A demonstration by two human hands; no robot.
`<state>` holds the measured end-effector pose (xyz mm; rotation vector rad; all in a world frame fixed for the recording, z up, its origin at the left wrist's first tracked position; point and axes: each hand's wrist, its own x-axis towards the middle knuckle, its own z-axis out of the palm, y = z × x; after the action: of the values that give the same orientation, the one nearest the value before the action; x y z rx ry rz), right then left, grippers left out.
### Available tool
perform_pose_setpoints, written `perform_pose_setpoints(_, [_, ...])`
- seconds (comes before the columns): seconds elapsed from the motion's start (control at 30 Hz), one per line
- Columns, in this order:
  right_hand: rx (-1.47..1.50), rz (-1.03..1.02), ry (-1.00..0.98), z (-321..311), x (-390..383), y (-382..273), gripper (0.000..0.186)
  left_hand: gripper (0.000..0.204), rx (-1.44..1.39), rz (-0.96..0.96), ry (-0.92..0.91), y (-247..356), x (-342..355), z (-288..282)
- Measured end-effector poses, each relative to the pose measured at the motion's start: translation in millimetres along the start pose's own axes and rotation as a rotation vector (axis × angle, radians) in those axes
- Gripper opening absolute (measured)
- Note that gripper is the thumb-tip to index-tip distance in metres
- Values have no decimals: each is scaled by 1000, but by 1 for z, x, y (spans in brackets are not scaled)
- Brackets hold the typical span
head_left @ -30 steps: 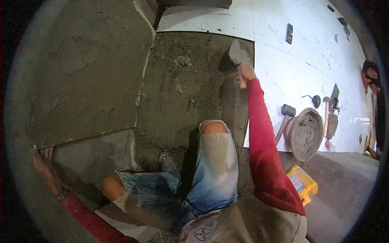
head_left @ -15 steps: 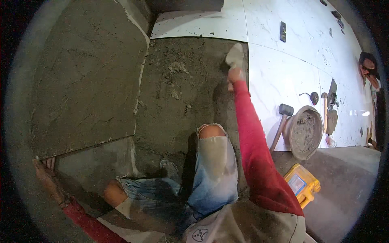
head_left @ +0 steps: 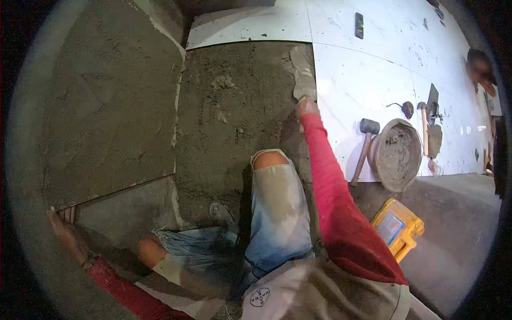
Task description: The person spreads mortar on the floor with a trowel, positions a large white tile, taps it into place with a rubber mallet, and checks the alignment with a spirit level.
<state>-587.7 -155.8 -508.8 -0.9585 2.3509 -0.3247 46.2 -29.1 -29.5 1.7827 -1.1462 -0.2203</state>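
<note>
My right hand (head_left: pixel 307 106) is closed round the handle of a trowel (head_left: pixel 304 88). Its blade lies on the wet grey mortar bed (head_left: pixel 234 122), close to the edge of the white tiles. A pale smoothed strip runs ahead of the blade. At the lower left, my left hand (head_left: pixel 72 237) grips the near corner of a large mortar-coated slab (head_left: pixel 112 112), its fingers hooked under the edge and thumb on top. The slab's near edge stands off the grey surface below it.
White marbled tiles (head_left: pixel 362 80) cover the right side. On them sit a rubber mallet (head_left: pixel 368 127), a bowl of mortar (head_left: pixel 396 157), a hammer (head_left: pixel 424 128), a flat trowel (head_left: pixel 432 101) and a black phone-like object (head_left: pixel 359 25). A yellow case (head_left: pixel 397 229) lies nearer. Another person (head_left: pixel 480 69) is far right.
The trowel has gone from tilted above the mortar to lying along the tile edge, leaving a pale strip. My left hand still holds the slab's corner. The view has shifted slightly.
</note>
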Motion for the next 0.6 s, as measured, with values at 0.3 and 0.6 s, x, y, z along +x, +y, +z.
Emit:
perform_pose_setpoints(0.3, [7,-310,-112,4,-129,74,37,79,-21,-25,-41,0,7,3])
perform_pose_setpoints(0.6, [-94,-154,211,-328,-326,190,27,73,38,-65,19,33,-12,14])
